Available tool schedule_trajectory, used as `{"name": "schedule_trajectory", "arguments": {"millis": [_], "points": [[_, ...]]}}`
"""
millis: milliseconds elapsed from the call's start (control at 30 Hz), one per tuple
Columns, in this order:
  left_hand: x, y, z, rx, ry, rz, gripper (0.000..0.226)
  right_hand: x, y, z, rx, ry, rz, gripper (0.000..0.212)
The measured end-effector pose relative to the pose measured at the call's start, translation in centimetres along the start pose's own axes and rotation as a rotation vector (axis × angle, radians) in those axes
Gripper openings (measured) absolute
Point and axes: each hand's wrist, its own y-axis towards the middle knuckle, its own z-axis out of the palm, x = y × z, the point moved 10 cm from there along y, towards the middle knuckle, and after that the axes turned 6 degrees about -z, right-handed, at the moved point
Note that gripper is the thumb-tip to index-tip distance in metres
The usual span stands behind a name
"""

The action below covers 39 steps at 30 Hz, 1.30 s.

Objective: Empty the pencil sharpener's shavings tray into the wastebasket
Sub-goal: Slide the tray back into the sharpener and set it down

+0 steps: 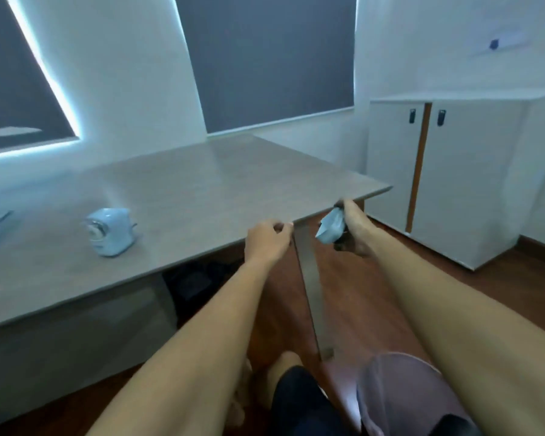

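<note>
Right hand point(354, 228) grips tray point(330, 227), probably, past desk point(202, 184) edge; left hand point(266, 243) at edge.

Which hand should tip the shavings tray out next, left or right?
Right. The right hand already grips the light blue shavings tray, held off the desk edge above the floor. The left hand holds nothing and rests at that edge. I can't identify the wastebasket in this view.
</note>
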Motion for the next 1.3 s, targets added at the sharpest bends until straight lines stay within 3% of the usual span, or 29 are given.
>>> {"name": "schedule_trajectory", "arguments": {"millis": [133,267,433,567,767,967,1133,1300], "points": [[-0.8,-1.3,-9.0,-0.131,-0.021,0.005,0.029,4.1,-0.5,6.2,0.084,0.081,-0.076,0.047],[0.7,-2.6,-17.3,-0.268,-0.05,-0.03,0.015,7.2,-1.9,13.4,0.171,0.121,-0.147,0.038],[3.4,-3.0,-25.1,-0.41,-0.008,-0.067,0.019,8.5,-3.0,20.8,0.227,0.105,-0.179,0.049],[5.3,-3.2,-29.4,-0.533,0.074,-0.087,0.029,8.5,-4.1,26.2,0.323,0.107,-0.189,0.028],[10.4,-3.1,-33.2,-0.684,0.118,-0.209,0.071,5.7,-3.1,31.9,0.359,0.08,-0.136,0.028],[14.8,-0.6,-33.7,-0.654,0.062,-0.309,0.09,3.6,-0.8,35.2,0.372,0.011,-0.165,0.028],[16.9,2.0,-33.7,-0.647,-0.055,-0.312,0.096,3.1,1.5,37.2,0.374,-0.048,-0.2,0.06],[17.7,3.2,-33.5,-0.662,-0.145,-0.291,0.075,3.4,2.5,38.2,0.397,-0.084,-0.253,0.039]]}}
